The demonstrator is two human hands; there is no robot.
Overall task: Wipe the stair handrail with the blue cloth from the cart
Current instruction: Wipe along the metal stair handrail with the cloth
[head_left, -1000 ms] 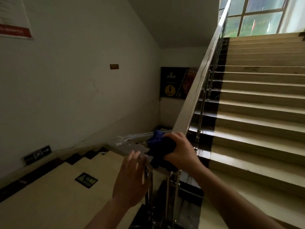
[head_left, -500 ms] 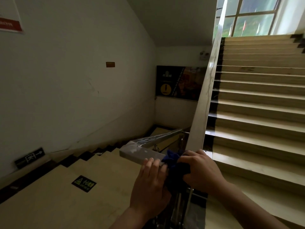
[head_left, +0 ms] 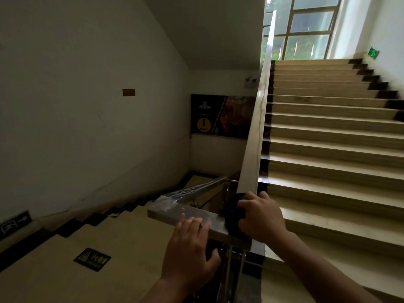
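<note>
The pale flat-topped handrail [head_left: 254, 136] climbs from the landing turn up toward the window, and a short level piece of it [head_left: 175, 211] runs left at the corner. The blue cloth [head_left: 232, 215] is bunched on the rail at that corner, and my right hand [head_left: 260, 217] grips it against the rail. My left hand [head_left: 190, 250] holds the level piece just left of the cloth, fingers over the top and thumb below.
Stairs [head_left: 334, 154] rise to the right of the rail toward a bright window. More steps [head_left: 65, 254] descend at the lower left beside a white wall. Metal balusters [head_left: 229, 270] stand under the rail.
My left hand has come onto the level rail piece and taken hold of it. My right hand with the cloth has stayed at the corner while the view shifted.
</note>
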